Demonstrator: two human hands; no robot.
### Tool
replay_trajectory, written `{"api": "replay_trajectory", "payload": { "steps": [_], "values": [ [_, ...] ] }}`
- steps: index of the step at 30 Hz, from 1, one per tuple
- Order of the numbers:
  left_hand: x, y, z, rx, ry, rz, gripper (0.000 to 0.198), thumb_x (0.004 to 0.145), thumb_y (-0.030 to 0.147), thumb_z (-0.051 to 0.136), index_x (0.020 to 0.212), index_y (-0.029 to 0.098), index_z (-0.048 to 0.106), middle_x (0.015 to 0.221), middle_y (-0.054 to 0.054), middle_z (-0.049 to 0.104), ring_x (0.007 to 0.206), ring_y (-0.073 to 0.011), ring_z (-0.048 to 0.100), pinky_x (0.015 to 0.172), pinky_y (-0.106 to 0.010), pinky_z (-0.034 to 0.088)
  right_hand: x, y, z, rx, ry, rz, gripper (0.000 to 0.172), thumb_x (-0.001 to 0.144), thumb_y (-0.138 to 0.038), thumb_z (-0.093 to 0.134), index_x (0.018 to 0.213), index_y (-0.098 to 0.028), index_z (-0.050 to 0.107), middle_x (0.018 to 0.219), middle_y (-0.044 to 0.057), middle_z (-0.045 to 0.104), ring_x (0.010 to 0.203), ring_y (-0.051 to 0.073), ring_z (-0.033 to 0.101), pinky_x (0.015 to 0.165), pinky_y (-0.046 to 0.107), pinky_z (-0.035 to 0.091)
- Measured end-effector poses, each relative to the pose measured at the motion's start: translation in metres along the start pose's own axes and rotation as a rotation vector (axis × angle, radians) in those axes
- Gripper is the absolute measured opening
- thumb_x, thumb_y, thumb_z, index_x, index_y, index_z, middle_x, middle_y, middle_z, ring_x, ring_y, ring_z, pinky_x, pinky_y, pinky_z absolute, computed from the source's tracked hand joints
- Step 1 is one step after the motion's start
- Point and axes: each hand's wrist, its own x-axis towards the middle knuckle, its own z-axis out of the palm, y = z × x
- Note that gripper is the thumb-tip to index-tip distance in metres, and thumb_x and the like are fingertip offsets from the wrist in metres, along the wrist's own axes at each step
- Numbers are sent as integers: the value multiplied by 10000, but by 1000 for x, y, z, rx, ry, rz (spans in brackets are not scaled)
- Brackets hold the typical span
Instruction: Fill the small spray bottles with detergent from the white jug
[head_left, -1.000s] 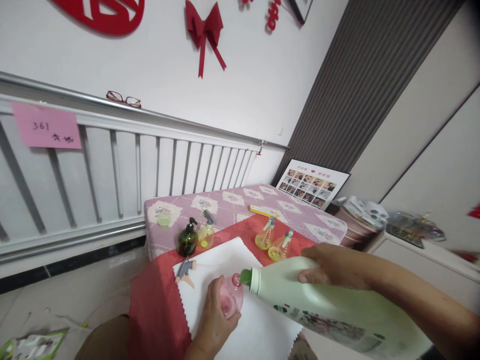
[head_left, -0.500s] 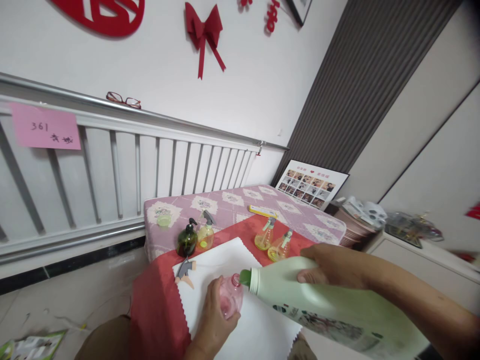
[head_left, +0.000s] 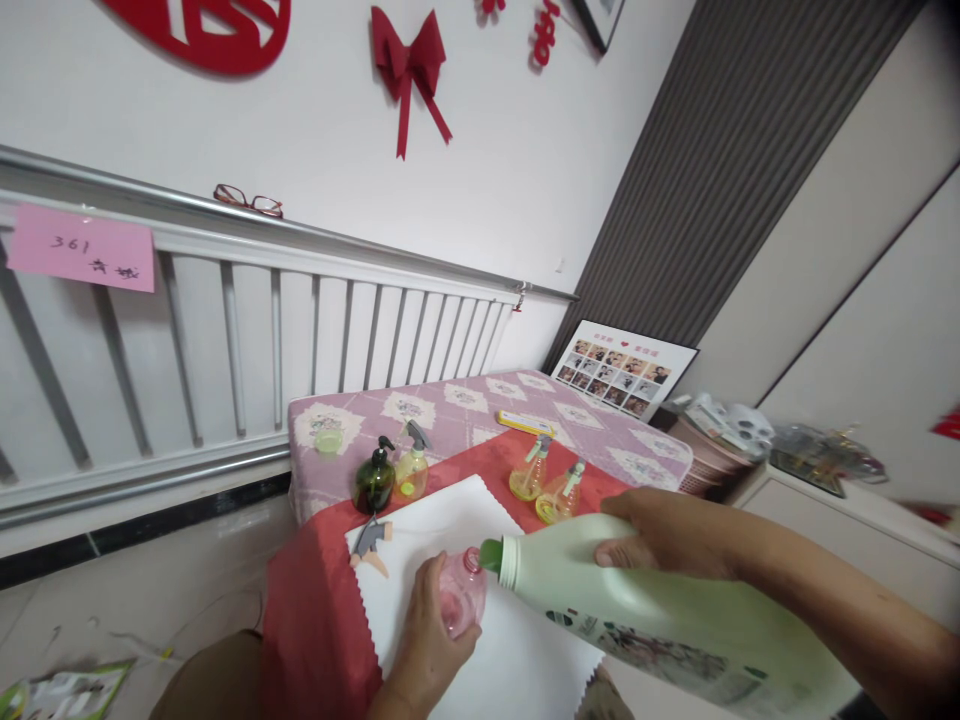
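Observation:
My left hand [head_left: 435, 630] is wrapped round a small pink see-through bottle [head_left: 463, 595], whose neck has no cap and leans to the right. My right hand [head_left: 645, 535] grips a large pale green jug [head_left: 637, 610] that is tilted over, nearly on its side. The jug's dark green spout [head_left: 490, 555] meets the mouth of the pink bottle; whether liquid is running I cannot tell. A grey and peach spray head [head_left: 370, 542] lies on the white scalloped mat [head_left: 517, 650], left of the pink bottle.
A dark green pump bottle [head_left: 373, 482] and a yellow spray bottle [head_left: 411, 474] stand behind the mat. Two more yellow spray bottles [head_left: 559, 498] stand to the right on the red cloth [head_left: 315, 600]. A green lid [head_left: 328, 441] and a yellow-white box [head_left: 525, 423] lie farther back.
The pink paper sign on the railing has swung slightly to the left. Both hands, the jug and the pink bottle look the same as before.

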Motion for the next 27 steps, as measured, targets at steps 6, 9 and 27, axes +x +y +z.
{"api": "replay_trajectory", "payload": {
  "steps": [6,9,27],
  "values": [
    [0,-1,1,20,23,10,838,643,170,640,1412,117,311,1470,-230,477,1417,-350,455,1201,-556,385,-1,1,0,2,4,-8,383,814,-564,594,865,-186,631,1013,167,750,955,368,681,770,416,484],
    [1,-1,1,32,30,32,820,660,165,629,1414,111,313,1460,-230,485,1409,-343,465,1194,-555,394,-1,1,1,-14,-2,-7,385,820,-568,585,870,-189,631,1004,152,749,953,358,688,764,407,487],
    [0,0,-1,26,16,36,822,670,138,608,1423,116,278,1468,-228,454,1417,-337,445,1201,-563,381,-2,-2,-1,-20,5,5,381,807,-568,584,850,-192,626,1001,155,746,932,344,679,753,398,474]
  ]
}}
